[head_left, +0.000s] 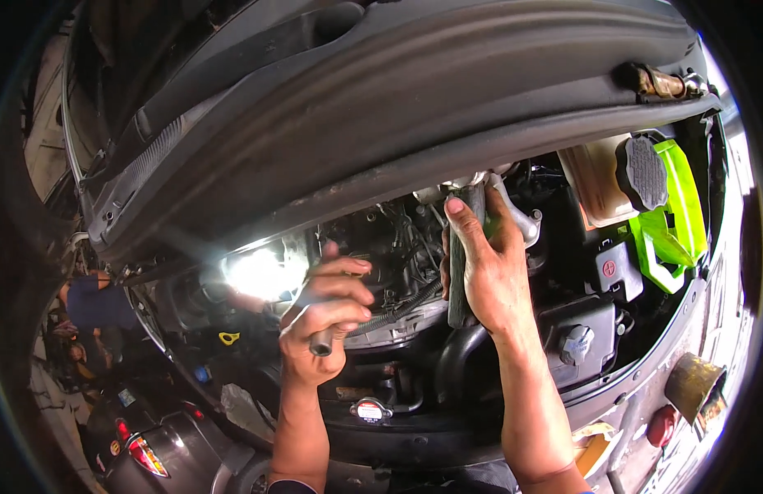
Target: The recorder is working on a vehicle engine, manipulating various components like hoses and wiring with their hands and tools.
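I look into a car's open engine bay under the raised hood [381, 107]. My left hand [324, 321] is closed around a grey metal tool handle [321, 343], whose round end sticks out below my fingers. My right hand [490, 267] grips an upright dark hose or pipe [458, 272] near the middle of the bay, thumb pointing up along it. A bright work light [254, 273] glares just left of my left hand and washes out what lies behind it.
A bright green cover [678, 214] and a translucent reservoir with a black cap [641, 171] sit at the right. A radiator cap [371, 409], a yellow dipstick loop [228, 337] and a black box [579, 342] lie lower. A person [89, 305] crouches far left.
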Available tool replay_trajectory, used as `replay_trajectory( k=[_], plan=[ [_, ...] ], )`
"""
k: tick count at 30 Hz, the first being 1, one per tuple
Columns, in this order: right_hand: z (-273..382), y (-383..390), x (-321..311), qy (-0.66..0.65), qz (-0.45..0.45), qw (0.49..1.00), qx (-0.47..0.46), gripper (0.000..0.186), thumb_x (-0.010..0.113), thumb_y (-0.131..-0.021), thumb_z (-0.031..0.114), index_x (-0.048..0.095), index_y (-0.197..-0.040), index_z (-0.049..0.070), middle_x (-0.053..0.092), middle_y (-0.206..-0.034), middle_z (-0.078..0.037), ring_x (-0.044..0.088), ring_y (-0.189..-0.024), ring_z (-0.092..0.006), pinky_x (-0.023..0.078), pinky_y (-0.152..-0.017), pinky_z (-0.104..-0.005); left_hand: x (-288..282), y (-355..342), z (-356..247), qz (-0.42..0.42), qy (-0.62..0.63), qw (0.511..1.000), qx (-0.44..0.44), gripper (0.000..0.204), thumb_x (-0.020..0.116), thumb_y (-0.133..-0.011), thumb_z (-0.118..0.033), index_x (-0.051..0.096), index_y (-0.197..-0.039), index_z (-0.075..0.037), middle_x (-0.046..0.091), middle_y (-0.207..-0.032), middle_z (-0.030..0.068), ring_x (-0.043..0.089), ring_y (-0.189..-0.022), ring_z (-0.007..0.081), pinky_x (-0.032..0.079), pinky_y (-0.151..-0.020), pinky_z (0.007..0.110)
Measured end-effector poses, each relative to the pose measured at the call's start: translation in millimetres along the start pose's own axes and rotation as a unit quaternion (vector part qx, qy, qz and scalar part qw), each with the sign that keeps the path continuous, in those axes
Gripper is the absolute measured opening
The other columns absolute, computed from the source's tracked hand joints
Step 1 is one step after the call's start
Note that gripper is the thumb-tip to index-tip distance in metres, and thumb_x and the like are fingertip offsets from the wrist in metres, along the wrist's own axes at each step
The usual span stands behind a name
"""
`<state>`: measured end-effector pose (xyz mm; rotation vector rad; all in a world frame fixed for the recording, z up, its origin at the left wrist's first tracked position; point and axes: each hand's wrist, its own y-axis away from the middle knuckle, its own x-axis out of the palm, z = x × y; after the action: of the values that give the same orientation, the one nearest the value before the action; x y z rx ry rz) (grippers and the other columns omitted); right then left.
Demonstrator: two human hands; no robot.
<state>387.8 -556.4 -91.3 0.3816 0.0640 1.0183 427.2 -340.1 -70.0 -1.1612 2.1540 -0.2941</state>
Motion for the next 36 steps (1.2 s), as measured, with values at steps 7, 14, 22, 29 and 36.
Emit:
replay_trajectory(
  k=[7,14,22,29,36],
  plan=[
    [-1.5,-3.5,-10.7,0.013,0.004,1.0,0.005,0.074,0.064,-0.104,0.048,0.046,-0.15,-0.007,0.066,-0.134,-0.026,0.064,-0.126,-0.0302,0.045,-0.109,-0.0384,-46.8,40.4,-48.1,-0.116,-0.417,0.845,-0.314,0.027,0.069,-0.101,-0.022,0.068,-0.101,0.005,0.07,-0.093,0.0202,0.068,-0.084,0.038,0.054,-0.081,0.041],
    [0.9,-4.4,-6.7,0.013,0.014,1.0,0.006,0.074,0.064,-0.104,0.048,0.047,-0.15,-0.008,0.066,-0.135,-0.027,0.063,-0.128,-0.0319,0.045,-0.11,-0.0395,-116.9,126.2,-14.8,0.002,-0.539,0.677,-0.501,0.056,0.082,-0.088,-0.038,0.07,-0.128,-0.001,0.071,-0.118,0.0259,0.066,-0.113,0.0447,0.051,-0.094,0.051],
    [3.8,-4.9,-8.1,0.023,0.021,0.999,-0.024,0.072,0.063,-0.105,0.045,0.046,-0.149,-0.009,0.065,-0.136,-0.03,0.061,-0.132,-0.0335,0.044,-0.111,-0.0403,-110.3,99.2,-26.1,-0.072,-0.566,0.696,-0.436,0.049,0.081,-0.089,-0.014,0.067,-0.134,-0.001,0.073,-0.116,0.0233,0.069,-0.108,0.0421,0.052,-0.091,0.049],
    [17.2,-0.5,-9.1,-0.011,0.047,0.997,0.065,0.075,0.063,-0.104,0.045,0.042,-0.151,-0.01,0.071,-0.094,-0.017,0.063,-0.06,-0.0163,0.053,-0.062,-0.0345,-100.9,54.5,-20.5,-0.102,-0.499,0.759,-0.406,0.05,0.08,-0.092,-0.019,0.065,-0.134,0.003,0.073,-0.115,0.0258,0.07,-0.107,0.046,0.053,-0.089,0.047],
    [-1.7,-5.2,-6.0,0.011,0.023,1.0,0.013,0.074,0.064,-0.104,0.044,0.044,-0.149,-0.012,0.071,-0.116,-0.03,0.074,-0.099,-0.0319,0.055,-0.09,-0.0402,-62.8,-10.5,79.1,-0.08,-0.475,0.799,-0.36,0.046,0.077,-0.095,-0.036,0.07,-0.119,0.003,0.074,-0.108,0.027,0.069,-0.099,0.0469,0.051,-0.092,0.049]
  ],
)
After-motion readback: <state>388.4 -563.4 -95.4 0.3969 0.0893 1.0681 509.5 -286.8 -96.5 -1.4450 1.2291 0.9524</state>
